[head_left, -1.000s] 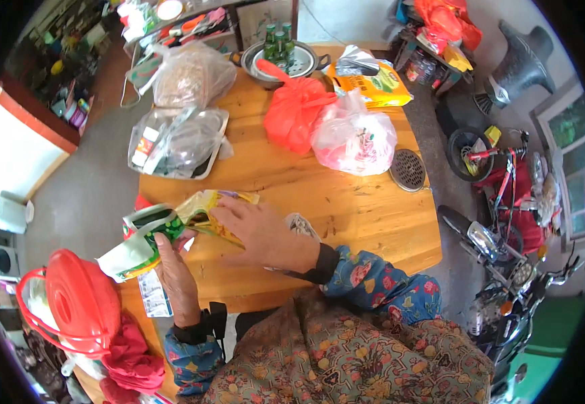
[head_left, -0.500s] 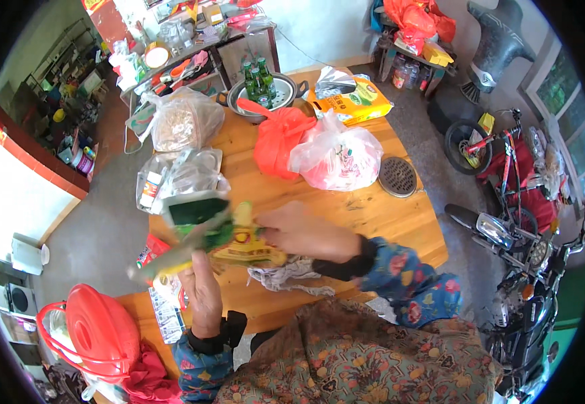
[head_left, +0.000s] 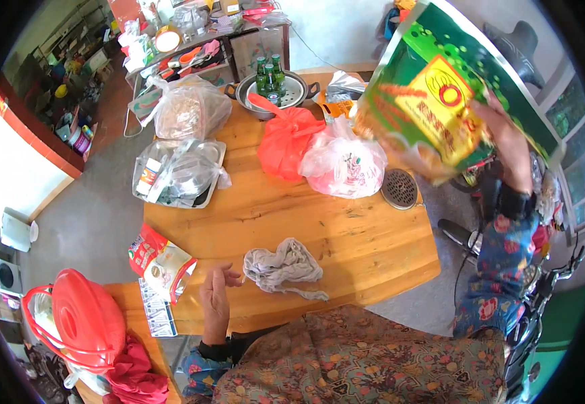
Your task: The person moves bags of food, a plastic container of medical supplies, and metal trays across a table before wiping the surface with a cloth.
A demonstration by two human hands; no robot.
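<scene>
Wooden table (head_left: 346,246), bare across the middle. Big green bag (head_left: 417,71) with a yellow panel up off it, tilted, toward the right side; right hand (head_left: 508,145) grasps it, fingers against the printed front. Far end: two-handled pot (head_left: 298,91) with green bottles (head_left: 270,82) standing in it. Nearer, white plastic bag (head_left: 345,165) sits against a knotted red one. Near edge: red-and-white packet (head_left: 161,262) at left, crumpled grey cloth (head_left: 282,266) to its right. Left hand (head_left: 216,303) between these two, fingers loosely curled, grasping nothing; cannot tell whether it touches the table.
</scene>
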